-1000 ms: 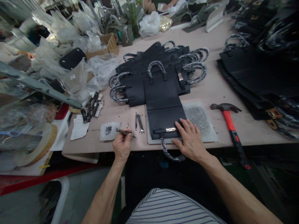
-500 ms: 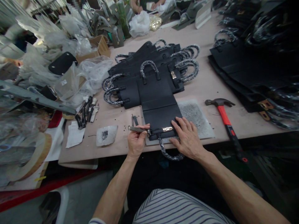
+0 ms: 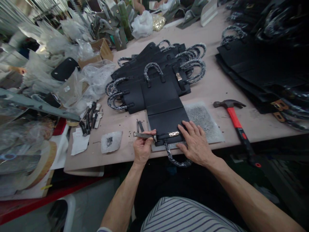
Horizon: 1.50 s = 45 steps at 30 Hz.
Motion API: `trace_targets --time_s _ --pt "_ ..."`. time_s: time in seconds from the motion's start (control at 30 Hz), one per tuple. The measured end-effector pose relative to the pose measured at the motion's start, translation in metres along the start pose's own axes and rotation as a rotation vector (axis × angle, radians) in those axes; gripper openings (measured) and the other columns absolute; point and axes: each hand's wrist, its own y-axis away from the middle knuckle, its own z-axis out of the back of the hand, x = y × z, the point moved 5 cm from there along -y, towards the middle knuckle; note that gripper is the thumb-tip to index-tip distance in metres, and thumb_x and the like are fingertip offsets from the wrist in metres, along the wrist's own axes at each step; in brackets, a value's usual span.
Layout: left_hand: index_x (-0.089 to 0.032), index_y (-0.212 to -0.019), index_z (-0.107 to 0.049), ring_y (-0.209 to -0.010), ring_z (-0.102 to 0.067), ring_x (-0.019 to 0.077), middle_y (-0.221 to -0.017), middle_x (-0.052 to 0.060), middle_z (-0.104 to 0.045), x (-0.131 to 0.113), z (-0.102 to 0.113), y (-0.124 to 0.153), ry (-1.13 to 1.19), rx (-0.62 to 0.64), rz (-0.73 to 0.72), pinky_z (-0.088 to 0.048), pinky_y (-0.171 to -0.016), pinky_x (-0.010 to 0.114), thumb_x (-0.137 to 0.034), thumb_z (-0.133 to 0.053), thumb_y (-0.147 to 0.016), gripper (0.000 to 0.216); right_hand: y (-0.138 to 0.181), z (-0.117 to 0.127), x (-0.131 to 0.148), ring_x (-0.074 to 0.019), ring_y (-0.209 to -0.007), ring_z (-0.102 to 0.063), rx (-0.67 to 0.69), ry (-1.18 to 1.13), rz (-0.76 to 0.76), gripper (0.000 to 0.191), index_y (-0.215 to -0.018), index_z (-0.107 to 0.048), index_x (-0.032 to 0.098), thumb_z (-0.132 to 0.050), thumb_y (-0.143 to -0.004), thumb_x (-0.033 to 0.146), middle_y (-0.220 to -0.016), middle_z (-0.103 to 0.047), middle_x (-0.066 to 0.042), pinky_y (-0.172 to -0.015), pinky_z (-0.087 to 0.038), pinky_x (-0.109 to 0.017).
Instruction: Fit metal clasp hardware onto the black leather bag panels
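A black handbag panel (image 3: pixel 166 111) with plastic-wrapped handles lies unfolded before me, its near handle (image 3: pixel 178 162) hanging past the table edge. Across its near end runs a dark strap with a shiny gold metal plate (image 3: pixel 173 134). My left hand (image 3: pixel 143 149) is closed around a plier-like metal tool (image 3: pixel 143 135), whose head meets the strap's left end; its exact kind is unclear. My right hand (image 3: pixel 195 141) lies flat with fingers spread on the panel's right side, near the gold plate. Beneath the panel is a worn, speckled pale board (image 3: pixel 205 120).
A claw hammer (image 3: pixel 235 120) with a red-and-black handle lies to the right. Beyond are stacked black bag panels (image 3: pixel 130 91) and another pile (image 3: pixel 243 69) at right. Small tools (image 3: pixel 91 119), a pale scrap (image 3: pixel 111 141) and plastic bags (image 3: pixel 96 74) lie left. A co-worker's hands show at the far side.
The camera view has shifted slightly. Both hands keep nearly the same places on the panel and tool, with no clear change in grip.
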Motion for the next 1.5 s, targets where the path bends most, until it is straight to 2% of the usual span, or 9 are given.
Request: trace_targets --time_s 0.3,0.6,0.83,1.07,1.5 --pt "-0.02 -0.101 -0.067 -0.111 -0.072 0.027 -0.105 0.007 -0.077 0.015 0.006 0.007 0.037 -0.105 -0.001 -0.053 -0.107 0.048 -0.035 -0.075 -0.088 0.022 -0.001 -0.001 0.0 -0.0381 -0.15 -0.021 0.01 0.001 -0.012 0.067 -0.152 -0.04 0.014 -0.051 -0.095 0.046 -0.162 -0.03 -0.016 -0.121 -0.02 -0.058" --pt "-0.022 -0.103 -0.062 -0.119 -0.068 0.0293 -0.107 0.007 -0.076 0.02 0.007 0.011 0.033 -0.101 0.011 -0.055 -0.103 0.051 -0.041 -0.074 -0.089 0.026 -0.001 -0.002 -0.001 -0.0388 -0.15 -0.021 0.004 -0.004 -0.005 0.07 -0.154 -0.038 0.014 -0.052 -0.094 0.047 -0.162 -0.03 -0.016 -0.12 -0.019 -0.058" --pt "-0.023 -0.102 -0.064 -0.12 -0.067 0.0295 -0.109 0.007 -0.075 0.016 0.003 0.013 0.042 -0.086 -0.018 -0.055 -0.104 0.052 -0.036 -0.074 -0.089 0.021 0.0 -0.002 -0.001 -0.0389 -0.15 -0.021 -0.002 -0.002 -0.004 0.073 -0.156 -0.034 0.015 -0.053 -0.093 0.047 -0.162 -0.03 -0.015 -0.12 -0.019 -0.058" --pt "-0.022 -0.102 -0.064 -0.119 -0.067 0.0295 -0.108 0.006 -0.075 0.017 0.003 0.013 0.065 -0.076 -0.016 -0.056 -0.103 0.052 -0.034 -0.074 -0.089 0.02 -0.001 -0.002 -0.001 -0.0387 -0.15 -0.021 0.004 -0.009 -0.008 0.069 -0.153 -0.039 0.014 -0.052 -0.094 0.047 -0.163 -0.029 -0.016 -0.12 -0.018 -0.058" --pt "-0.021 -0.103 -0.064 -0.118 -0.068 0.0275 -0.109 0.006 -0.075 0.019 0.001 0.015 0.074 -0.11 -0.044 -0.054 -0.105 0.051 -0.032 -0.073 -0.091 0.018 -0.001 -0.002 -0.001 -0.0386 -0.15 -0.022 0.003 -0.005 -0.008 0.069 -0.154 -0.039 0.015 -0.053 -0.093 0.046 -0.162 -0.03 -0.015 -0.12 -0.019 -0.058"
